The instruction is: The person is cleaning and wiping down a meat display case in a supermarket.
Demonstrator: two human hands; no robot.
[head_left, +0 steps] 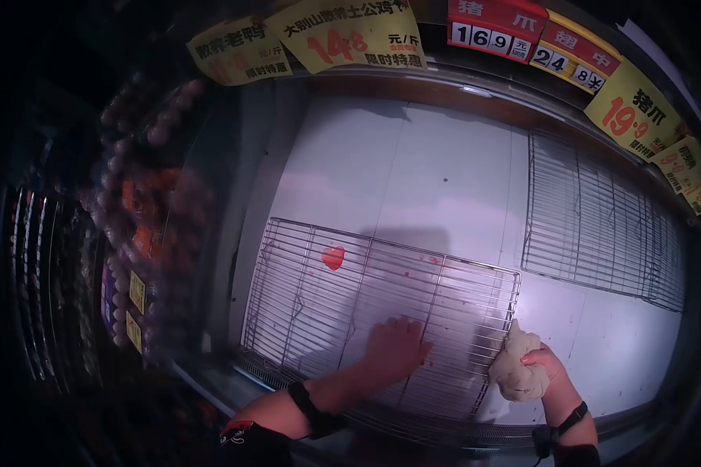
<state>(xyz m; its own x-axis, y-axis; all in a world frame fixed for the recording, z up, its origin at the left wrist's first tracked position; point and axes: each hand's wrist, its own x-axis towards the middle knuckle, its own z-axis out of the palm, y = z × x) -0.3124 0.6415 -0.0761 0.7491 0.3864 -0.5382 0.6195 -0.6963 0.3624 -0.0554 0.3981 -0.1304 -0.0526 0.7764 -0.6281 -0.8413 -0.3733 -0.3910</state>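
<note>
A wire rack (366,249) lies over the near left part of the white display case floor (444,152). My left hand (397,346) is on the middle of this rack, its fingers curled at the wires. In my right hand (549,367) is a bunched beige cloth (519,370), up against the right edge of the rack. The fingers wrap round the cloth, with the thumb on top. A bright red stain (333,258) shows through the wires on the left.
A second wire rack (600,218) lies at the right rear. Yellow price signs (350,35) and red price tags (494,27) line the far edge. Netted round goods (121,202) are stacked left of the case wall. A vent grille (288,377) runs along the near edge.
</note>
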